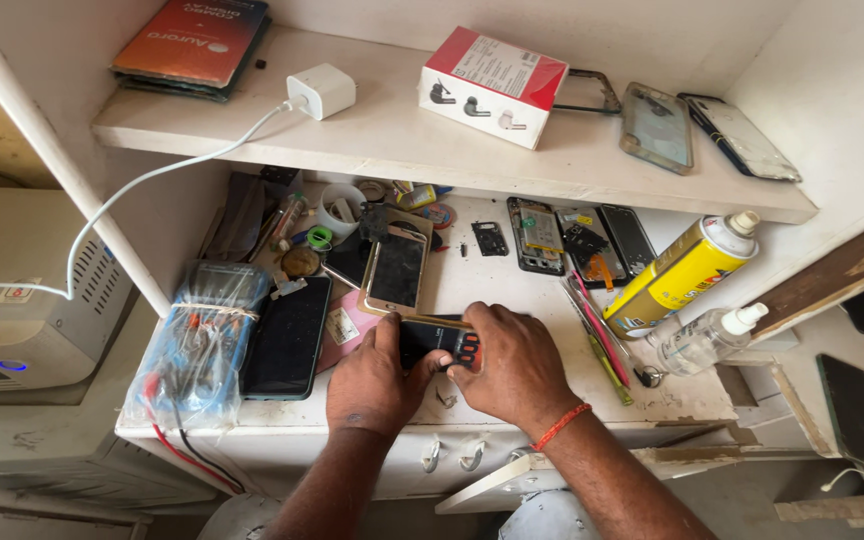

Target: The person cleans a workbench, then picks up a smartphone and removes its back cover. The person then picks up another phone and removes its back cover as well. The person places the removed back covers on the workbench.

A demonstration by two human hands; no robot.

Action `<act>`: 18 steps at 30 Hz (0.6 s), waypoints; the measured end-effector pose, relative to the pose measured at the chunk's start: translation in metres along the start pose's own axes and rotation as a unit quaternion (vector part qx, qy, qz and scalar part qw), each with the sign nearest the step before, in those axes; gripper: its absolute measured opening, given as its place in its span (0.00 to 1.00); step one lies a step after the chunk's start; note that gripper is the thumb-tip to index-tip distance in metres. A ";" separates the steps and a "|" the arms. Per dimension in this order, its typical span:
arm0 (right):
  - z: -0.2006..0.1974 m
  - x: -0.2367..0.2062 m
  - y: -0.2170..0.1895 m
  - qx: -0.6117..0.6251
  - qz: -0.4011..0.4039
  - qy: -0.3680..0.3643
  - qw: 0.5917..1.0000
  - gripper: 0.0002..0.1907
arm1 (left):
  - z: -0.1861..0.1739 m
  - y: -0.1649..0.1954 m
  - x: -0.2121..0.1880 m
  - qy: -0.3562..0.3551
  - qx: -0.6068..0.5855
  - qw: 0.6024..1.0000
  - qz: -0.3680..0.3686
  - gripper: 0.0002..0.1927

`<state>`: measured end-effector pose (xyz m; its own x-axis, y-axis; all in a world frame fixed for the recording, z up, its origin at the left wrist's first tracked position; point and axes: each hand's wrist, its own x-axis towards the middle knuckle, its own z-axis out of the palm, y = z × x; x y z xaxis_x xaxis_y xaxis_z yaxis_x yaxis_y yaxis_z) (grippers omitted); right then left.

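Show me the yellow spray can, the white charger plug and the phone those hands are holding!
yellow spray can [677, 277], head view, middle of its yellow body.
white charger plug [322, 90], head view, its top face.
dark phone [430, 338], head view, back panel between both hands.

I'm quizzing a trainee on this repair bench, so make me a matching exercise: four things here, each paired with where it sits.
Things:
1. white charger plug
2. yellow spray can
3. red and white box
4. dark phone part

Places:
A. upper shelf, middle
B. between both hands
C. bench, right side, leaning
D. upper shelf, cable attached

Pairs: 1-D, 2-C, 3-A, 4-B
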<state>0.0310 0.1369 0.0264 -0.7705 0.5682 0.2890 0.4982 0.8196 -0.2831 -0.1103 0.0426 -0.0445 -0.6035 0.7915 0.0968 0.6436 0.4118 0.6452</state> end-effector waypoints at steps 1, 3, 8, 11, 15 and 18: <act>0.001 0.003 -0.001 -0.009 -0.002 -0.014 1.000 0.27 | 0.001 -0.002 0.001 -0.003 0.003 1.000 -0.002 0.47; 0.003 0.010 -0.003 -0.026 -0.005 -0.041 0.999 0.27 | 0.001 -0.005 0.005 -0.008 0.012 1.000 -0.005 0.47; 0.002 0.015 -0.003 -0.032 -0.018 -0.050 0.998 0.30 | 0.001 -0.008 0.010 0.013 -0.007 1.000 0.007 0.45; 0.003 0.013 -0.002 -0.023 -0.011 -0.052 0.998 0.30 | 0.000 -0.007 0.011 0.006 -0.009 1.000 -0.002 0.44; 0.008 0.010 0.009 0.004 -0.061 0.012 0.998 0.30 | 0.000 -0.004 0.011 -0.002 -0.007 1.000 -0.015 0.39; 0.017 0.006 0.027 0.056 -0.074 0.124 0.988 0.33 | 0.000 -0.002 0.010 -0.010 0.009 0.999 -0.033 0.37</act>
<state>0.0331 0.1614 0.0054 -0.7042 0.4546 0.5454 0.3290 0.8896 -0.3168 -0.1174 0.0496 -0.0453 -0.6352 0.7714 0.0389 0.6112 0.4712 0.6360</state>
